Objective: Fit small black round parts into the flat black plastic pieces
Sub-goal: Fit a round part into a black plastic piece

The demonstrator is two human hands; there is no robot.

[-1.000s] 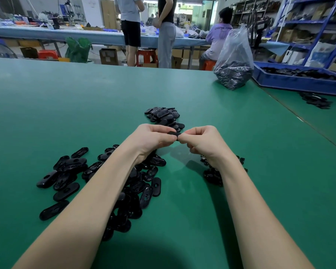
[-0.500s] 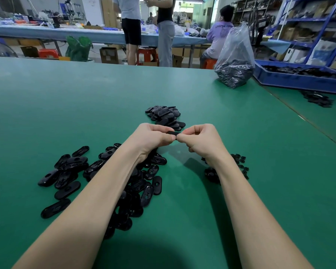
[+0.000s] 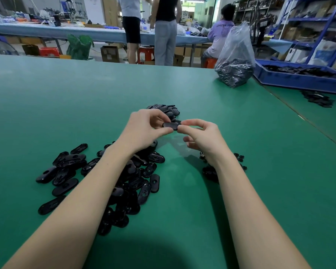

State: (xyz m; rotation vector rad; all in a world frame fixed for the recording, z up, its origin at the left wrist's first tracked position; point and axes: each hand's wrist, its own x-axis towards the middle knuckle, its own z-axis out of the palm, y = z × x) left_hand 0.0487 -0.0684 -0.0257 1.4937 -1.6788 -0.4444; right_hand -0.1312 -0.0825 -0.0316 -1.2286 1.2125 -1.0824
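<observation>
Both hands are raised over the green table (image 3: 231, 191) with one flat black oval piece (image 3: 170, 125) between them. My left hand (image 3: 144, 129) pinches its left end between thumb and fingers. My right hand (image 3: 200, 136) pinches its right end with thumb and forefinger. A large heap of flat black oval pieces (image 3: 128, 181) lies under my left forearm. Small black round parts (image 3: 239, 158) lie in a cluster under my right wrist. A smaller pile of black pieces (image 3: 167, 110) sits just beyond my hands.
A clear plastic bag of black parts (image 3: 235, 61) stands at the far right of the table. A blue tray (image 3: 299, 78) with black parts lies beside it. Several people stand or sit at a long bench (image 3: 66, 33) behind.
Both hands have lifted and their fingers have spread apart, so the flat black piece now shows between them. The head view has tilted slightly.
</observation>
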